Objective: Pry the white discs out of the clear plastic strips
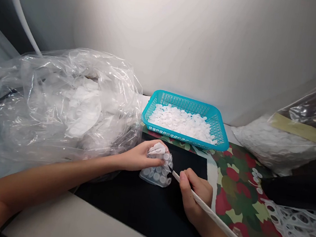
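Note:
My left hand (153,154) is closed on the top of a translucent piece set with small round rings (155,176), held over a black mat (124,203). Whether this piece is a sheet or a small bag, I cannot tell. Some crumpled white material (157,149) shows between the thumb and fingers. In my right hand (194,194) is a long, white-handled tool (220,219), gripped like a pen. Its dark, pointed tip is at the right edge of the translucent piece; the exact contact is too small to make out.
Behind the mat stands a turquoise basket (220,136) of small white discs (180,121). A large clear plastic bag (62,103) fills the left side. To the right are a filled bag (270,140), loose discs (257,177) and white perforated scrap (299,232) on a camouflage-patterned cloth (242,182).

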`<act>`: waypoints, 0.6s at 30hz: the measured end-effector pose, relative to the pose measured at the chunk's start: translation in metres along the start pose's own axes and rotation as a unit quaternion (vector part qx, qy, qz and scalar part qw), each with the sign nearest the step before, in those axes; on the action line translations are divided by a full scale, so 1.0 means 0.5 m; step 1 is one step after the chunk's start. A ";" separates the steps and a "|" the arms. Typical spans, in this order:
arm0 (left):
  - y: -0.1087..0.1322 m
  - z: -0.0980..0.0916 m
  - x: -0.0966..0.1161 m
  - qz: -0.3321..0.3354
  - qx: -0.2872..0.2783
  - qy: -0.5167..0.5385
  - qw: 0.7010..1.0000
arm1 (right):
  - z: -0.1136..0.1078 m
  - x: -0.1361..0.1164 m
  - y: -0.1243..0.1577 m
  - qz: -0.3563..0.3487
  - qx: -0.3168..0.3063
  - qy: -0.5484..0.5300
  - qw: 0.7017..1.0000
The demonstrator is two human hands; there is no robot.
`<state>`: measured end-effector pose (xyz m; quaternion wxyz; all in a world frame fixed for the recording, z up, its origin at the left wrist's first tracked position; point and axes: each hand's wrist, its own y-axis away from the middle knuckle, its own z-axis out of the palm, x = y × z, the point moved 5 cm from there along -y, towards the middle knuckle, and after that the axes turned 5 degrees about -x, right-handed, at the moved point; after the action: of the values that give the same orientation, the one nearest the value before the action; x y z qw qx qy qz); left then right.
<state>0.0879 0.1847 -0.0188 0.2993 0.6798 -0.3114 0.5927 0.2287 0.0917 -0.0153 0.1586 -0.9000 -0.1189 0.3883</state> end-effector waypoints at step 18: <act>0.003 0.004 0.004 0.045 -0.003 -0.066 0.997 | 0.007 0.008 -0.008 0.046 -0.040 0.021 0.998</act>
<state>0.0880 0.1819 -0.0171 0.2532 0.7020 -0.3625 0.5582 0.2282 0.0975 -0.0185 0.1069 -0.9181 -0.0894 0.3709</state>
